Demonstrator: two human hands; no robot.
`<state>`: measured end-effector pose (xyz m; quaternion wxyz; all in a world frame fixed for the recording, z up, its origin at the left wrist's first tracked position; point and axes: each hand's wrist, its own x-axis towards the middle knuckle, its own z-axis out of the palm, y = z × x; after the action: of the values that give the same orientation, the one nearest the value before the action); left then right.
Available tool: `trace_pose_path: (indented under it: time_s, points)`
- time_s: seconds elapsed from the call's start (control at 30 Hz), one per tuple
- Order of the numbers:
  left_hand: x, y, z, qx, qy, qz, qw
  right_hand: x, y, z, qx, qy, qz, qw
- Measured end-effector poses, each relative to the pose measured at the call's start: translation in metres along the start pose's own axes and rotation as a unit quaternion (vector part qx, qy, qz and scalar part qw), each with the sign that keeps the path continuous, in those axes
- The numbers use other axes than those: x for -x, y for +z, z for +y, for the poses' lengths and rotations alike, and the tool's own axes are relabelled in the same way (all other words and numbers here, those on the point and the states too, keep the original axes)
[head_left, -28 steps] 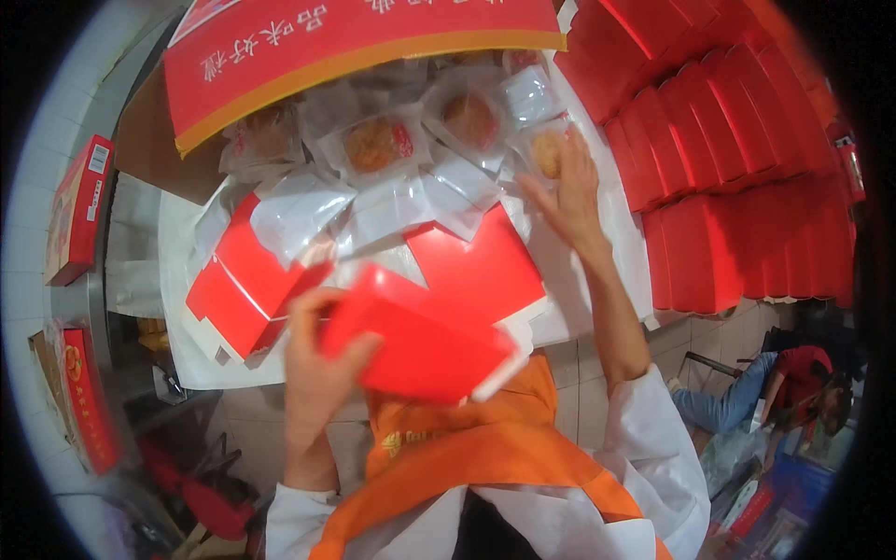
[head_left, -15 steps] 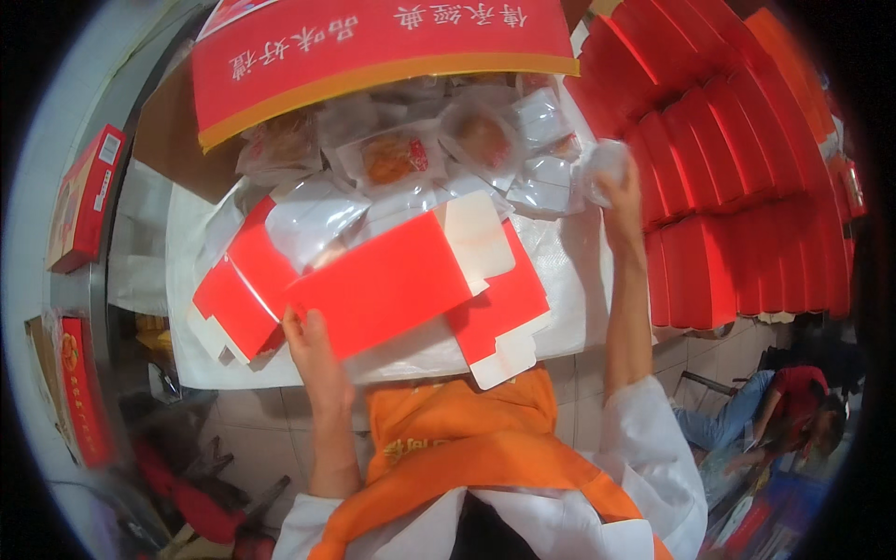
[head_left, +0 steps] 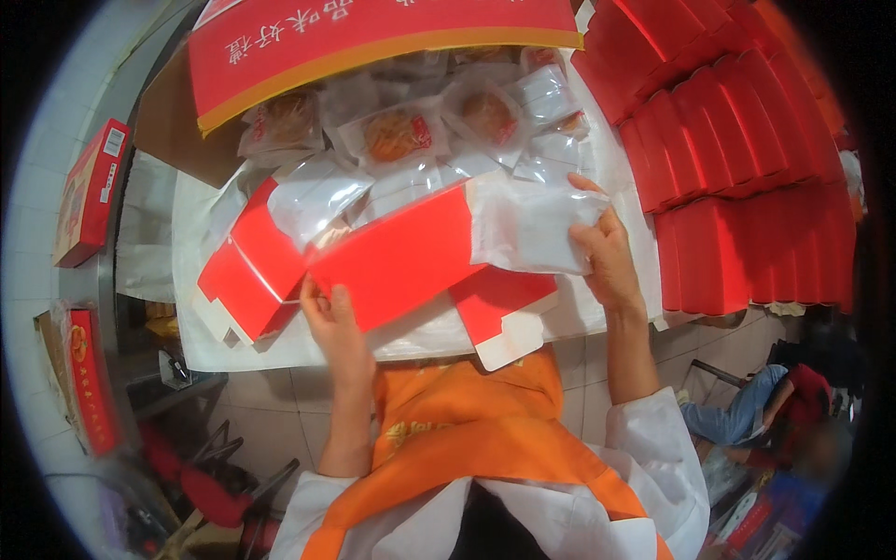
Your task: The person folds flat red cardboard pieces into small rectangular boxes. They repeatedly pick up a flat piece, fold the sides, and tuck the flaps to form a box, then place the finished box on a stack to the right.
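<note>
My left hand (head_left: 338,331) grips the left end of a long red carton (head_left: 397,259), tilted up to the right above the table. In my right hand (head_left: 611,257) is a clear-and-white plastic packet (head_left: 527,224), pinched by its right edge. The packet lies against the carton's right end and covers the end flaps, so I cannot tell whether any of it is inside. Two more red cartons rest below: one at the left (head_left: 247,271), another with white flaps (head_left: 499,303) partly under the held carton. Wrapped round pastries (head_left: 392,140) are heaped just beyond.
A large red-and-yellow printed box flap (head_left: 373,61) overhangs the pastries. Rows of red cartons (head_left: 728,140) stand at the right. A red box (head_left: 91,196) sits at the left on a metal ledge. A person in red (head_left: 798,401) is at the lower right.
My right hand has come left and nearer from beside the pastry heap, bringing the packet to the carton's right end. My left hand and the carton have shifted slightly right.
</note>
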<state>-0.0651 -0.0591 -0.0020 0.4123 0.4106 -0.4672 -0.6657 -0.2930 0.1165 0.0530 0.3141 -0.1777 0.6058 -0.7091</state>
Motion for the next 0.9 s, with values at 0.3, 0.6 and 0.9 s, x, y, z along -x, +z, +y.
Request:
trace_pose_path:
  time_s: [0.3, 0.6, 0.9]
  points:
    - [0.005, 0.002, -0.009, -0.013, 0.011, -0.042, 0.999, 0.003, 0.006, 0.003, 0.108, -0.039, -0.043, 0.992]
    - [0.005, 0.01, -0.022, 0.062, -0.026, -0.037, 0.997, 0.002, 0.035, 0.021, 0.134, -0.01, -0.078, 0.988]
    - [0.006, 0.011, -0.018, 0.125, -0.045, -0.04, 0.99, 0.039, 0.029, 0.009, 0.259, -0.089, -0.068, 0.959]
